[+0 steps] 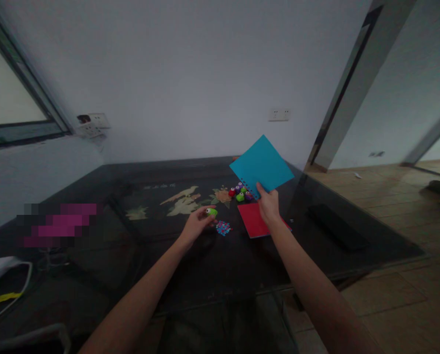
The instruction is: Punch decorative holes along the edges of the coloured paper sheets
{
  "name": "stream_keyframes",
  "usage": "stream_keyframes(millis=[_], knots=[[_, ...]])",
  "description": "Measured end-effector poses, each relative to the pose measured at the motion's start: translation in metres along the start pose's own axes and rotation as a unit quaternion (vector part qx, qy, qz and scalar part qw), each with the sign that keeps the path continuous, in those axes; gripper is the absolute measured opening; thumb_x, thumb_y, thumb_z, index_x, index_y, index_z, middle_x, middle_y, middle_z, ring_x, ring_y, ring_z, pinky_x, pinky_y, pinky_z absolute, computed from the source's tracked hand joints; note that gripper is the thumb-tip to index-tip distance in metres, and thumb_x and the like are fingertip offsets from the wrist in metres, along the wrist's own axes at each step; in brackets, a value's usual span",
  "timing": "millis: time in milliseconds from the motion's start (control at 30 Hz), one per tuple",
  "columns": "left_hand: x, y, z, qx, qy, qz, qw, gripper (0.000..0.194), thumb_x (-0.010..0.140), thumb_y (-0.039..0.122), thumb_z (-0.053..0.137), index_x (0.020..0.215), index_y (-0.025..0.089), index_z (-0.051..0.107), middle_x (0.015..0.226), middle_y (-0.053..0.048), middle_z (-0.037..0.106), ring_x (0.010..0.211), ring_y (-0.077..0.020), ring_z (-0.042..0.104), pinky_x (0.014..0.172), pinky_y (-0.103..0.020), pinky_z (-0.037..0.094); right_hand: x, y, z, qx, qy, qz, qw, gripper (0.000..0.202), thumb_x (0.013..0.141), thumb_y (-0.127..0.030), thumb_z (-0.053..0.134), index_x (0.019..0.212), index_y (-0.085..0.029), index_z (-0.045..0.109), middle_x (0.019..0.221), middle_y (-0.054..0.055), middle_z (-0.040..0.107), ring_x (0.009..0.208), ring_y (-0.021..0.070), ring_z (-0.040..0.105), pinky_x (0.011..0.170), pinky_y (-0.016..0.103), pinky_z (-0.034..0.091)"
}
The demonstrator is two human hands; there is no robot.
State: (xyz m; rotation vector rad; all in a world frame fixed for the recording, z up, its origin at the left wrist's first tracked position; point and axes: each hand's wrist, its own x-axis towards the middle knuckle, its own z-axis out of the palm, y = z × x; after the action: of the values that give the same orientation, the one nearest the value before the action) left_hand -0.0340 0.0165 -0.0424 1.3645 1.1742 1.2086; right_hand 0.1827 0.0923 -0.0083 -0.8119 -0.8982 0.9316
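My left hand (197, 222) is closed around a small green ball-like toy with a white eye (211, 212), held just above the dark table. Beside its fingertips lies a small heap of blue and pink bits (223, 227), too small to name. My right hand (269, 204) grips a blue sheet with punched holes (263, 163) by its lower edge, thumb on top, tilted up off the table. Beneath that hand is a red notebook or sheet (250, 220), partly covered by the wrist. Several similar toys in red, purple and green (240, 192) cluster behind, near the blue sheet's holed edge.
The dark glossy table (212, 265) bears a printed bird-and-flower picture (185, 201). A long black object (336, 227) lies at the right. On the left are a pixelated pink patch (65, 221) and a white device with a cable (2, 270). A wall stands behind.
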Motion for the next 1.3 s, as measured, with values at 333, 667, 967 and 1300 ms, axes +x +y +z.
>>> stream_keyframes(millis=[333, 667, 967, 1300], knots=[[0.002, 0.001, 0.004, 0.073, 0.01, 0.057, 0.996, 0.038, 0.07, 0.026, 0.064, 0.105, 0.015, 0.056, 0.097, -0.007, 0.065, 0.081, -0.0176, 0.064, 0.078, -0.034, 0.05, 0.015, -0.026, -0.032, -0.015, 0.009, -0.035, 0.999, 0.047, 0.058, -0.043, 0.069, 0.095, -0.016, 0.058, 0.097, 0.009, 0.066, 0.072, 0.0192, 0.062, 0.059, 0.033, 0.054], [0.049, 0.011, 0.02, 0.2, 0.003, 0.084, 0.976, 0.031, 0.076, 0.022, 0.058, 0.106, 0.013, 0.058, 0.098, -0.008, 0.065, 0.067, -0.014, 0.063, 0.067, -0.028, 0.049, 0.015, -0.013, -0.1, -0.065, 0.061, 0.001, 0.996, 0.032, 0.053, -0.035, 0.075, 0.074, -0.015, 0.06, 0.068, 0.002, 0.063, 0.049, 0.0121, 0.052, 0.041, 0.026, 0.046], [0.12, -0.013, 0.046, 0.37, 0.037, 0.062, 0.926, 0.023, 0.072, 0.016, 0.061, 0.094, 0.015, 0.064, 0.098, -0.01, 0.068, 0.09, -0.0213, 0.06, 0.079, -0.03, 0.045, 0.013, -0.011, -0.1, -0.1, 0.013, -0.001, 0.995, 0.033, 0.059, -0.038, 0.072, 0.078, -0.014, 0.06, 0.067, 0.002, 0.063, 0.054, 0.0141, 0.056, 0.046, 0.026, 0.047], [0.141, -0.021, 0.056, 0.445, 0.0, 0.053, 0.894, 0.025, 0.074, 0.02, 0.058, 0.096, 0.012, 0.065, 0.099, -0.014, 0.067, 0.089, -0.0236, 0.06, 0.077, -0.03, 0.043, 0.01, -0.014, -0.098, -0.086, 0.008, 0.004, 0.996, 0.032, 0.061, -0.037, 0.071, 0.082, -0.015, 0.06, 0.071, 0.003, 0.063, 0.053, 0.0135, 0.054, 0.045, 0.027, 0.047]])
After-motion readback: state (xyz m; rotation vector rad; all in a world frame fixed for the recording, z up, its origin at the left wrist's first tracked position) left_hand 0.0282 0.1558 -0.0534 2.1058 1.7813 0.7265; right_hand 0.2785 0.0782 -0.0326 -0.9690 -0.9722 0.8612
